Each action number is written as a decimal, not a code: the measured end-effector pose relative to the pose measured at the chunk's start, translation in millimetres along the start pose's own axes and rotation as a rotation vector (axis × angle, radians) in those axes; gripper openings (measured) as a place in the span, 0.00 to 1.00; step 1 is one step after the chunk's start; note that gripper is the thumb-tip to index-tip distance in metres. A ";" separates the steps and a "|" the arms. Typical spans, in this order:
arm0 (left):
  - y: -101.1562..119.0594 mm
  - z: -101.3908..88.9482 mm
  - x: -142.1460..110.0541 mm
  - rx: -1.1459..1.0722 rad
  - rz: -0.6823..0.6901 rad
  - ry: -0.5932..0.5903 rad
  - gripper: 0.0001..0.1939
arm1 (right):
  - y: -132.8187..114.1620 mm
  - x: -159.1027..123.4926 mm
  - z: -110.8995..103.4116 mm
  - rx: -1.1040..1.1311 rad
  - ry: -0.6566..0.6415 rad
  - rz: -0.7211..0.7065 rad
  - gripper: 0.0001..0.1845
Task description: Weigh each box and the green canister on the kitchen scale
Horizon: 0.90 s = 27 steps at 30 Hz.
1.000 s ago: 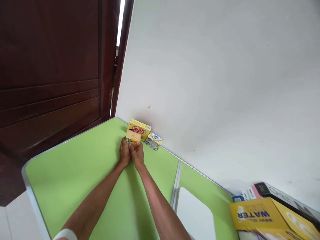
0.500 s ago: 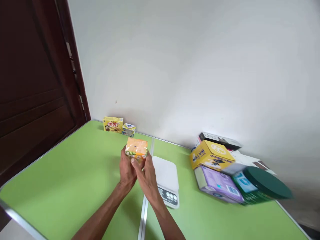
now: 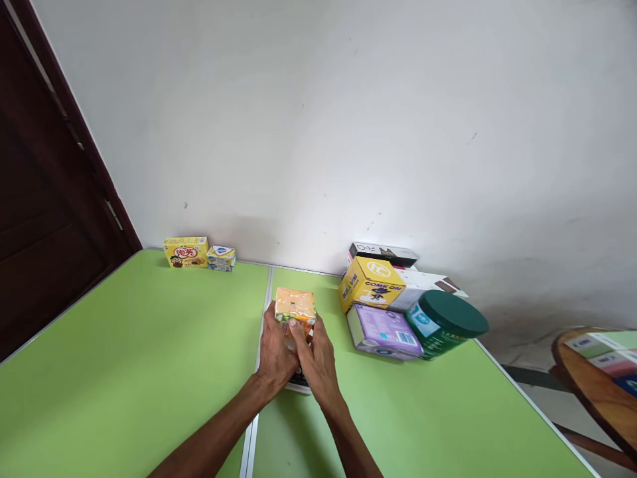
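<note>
Between my two hands is an orange, plastic-wrapped tissue pack (image 3: pixel 294 303) with a green-and-white pattern along its side. My left hand (image 3: pixel 276 352) grips its left side, and my right hand (image 3: pixel 314 355) grips the right, its thumb across the near face. Beneath them sits a kitchen scale (image 3: pixel 300 383), mostly covered; only its dark front panel shows. Whether the pack touches the scale's plate is hidden.
Against the wall at left stand a yellow snack box (image 3: pixel 186 253) and small stacked boxes (image 3: pixel 221 258). At right are a yellow box (image 3: pixel 372 284), a purple pack (image 3: pixel 385 332), a green tub (image 3: pixel 445 323) and a black box (image 3: pixel 383 253). A wooden stool (image 3: pixel 587 378) stands beyond the green table (image 3: pixel 124 372).
My view has turned to the right, bringing the stool into sight. Both hands have carried the orange tissue pack rightward from beside the scale to over it, keeping their grip.
</note>
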<state>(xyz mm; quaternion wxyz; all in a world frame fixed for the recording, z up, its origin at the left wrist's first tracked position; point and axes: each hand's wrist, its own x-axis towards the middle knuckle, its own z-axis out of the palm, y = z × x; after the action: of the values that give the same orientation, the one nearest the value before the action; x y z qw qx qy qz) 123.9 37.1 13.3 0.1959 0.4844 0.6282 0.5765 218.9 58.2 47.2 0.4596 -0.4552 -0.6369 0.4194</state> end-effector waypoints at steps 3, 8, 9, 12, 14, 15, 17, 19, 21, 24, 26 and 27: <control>-0.9 -1.7 1.3 0.010 -0.040 -0.002 0.42 | 5.7 0.3 3.3 0.017 -0.006 0.011 0.29; -0.8 -5.5 0.1 -0.015 -0.077 -0.031 0.45 | 7.8 -0.3 9.0 0.038 0.003 0.009 0.33; -2.3 -8.0 0.2 -0.013 -0.062 -0.048 0.45 | 8.2 0.2 8.2 0.051 -0.014 0.005 0.33; -12.6 -23.0 3.9 0.025 -0.006 -0.104 0.44 | 16.5 5.8 -3.4 0.085 -0.058 0.036 0.36; -25.1 -38.7 9.5 0.051 0.004 -0.099 0.43 | 31.1 11.8 -17.7 0.066 0.025 0.073 0.42; -32.9 -47.1 13.2 0.044 -0.010 -0.075 0.42 | 41.1 14.7 -25.2 0.052 0.085 0.082 0.44; -50.7 -62.9 21.1 -0.018 -0.065 -0.005 0.39 | 64.6 18.5 -37.7 0.063 0.158 0.089 0.47; -69.1 -74.3 28.3 -0.086 -0.123 0.076 0.34 | 87.5 18.7 -43.4 0.115 0.154 0.112 0.49; -84.8 -80.5 33.3 -0.115 -0.145 0.136 0.31 | 104.5 16.4 -42.4 0.159 0.169 0.132 0.50; -99.0 -83.0 36.6 -0.127 -0.141 0.146 0.32 | 114.7 12.9 -35.9 0.184 0.239 0.114 0.50; -102.8 -83.4 37.3 -0.133 -0.142 0.133 0.33 | 114.4 12.6 -33.3 0.196 0.267 0.109 0.50; -103.7 -83.6 37.6 -0.131 -0.145 0.134 0.33 | 113.5 12.9 -32.8 0.199 0.272 0.111 0.49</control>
<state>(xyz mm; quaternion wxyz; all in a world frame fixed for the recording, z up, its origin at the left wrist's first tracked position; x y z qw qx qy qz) -0.1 37.7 -48.0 0.2258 0.3841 0.6343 0.6318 270.6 101.0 -50.9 0.5605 -0.4944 -0.4981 0.4397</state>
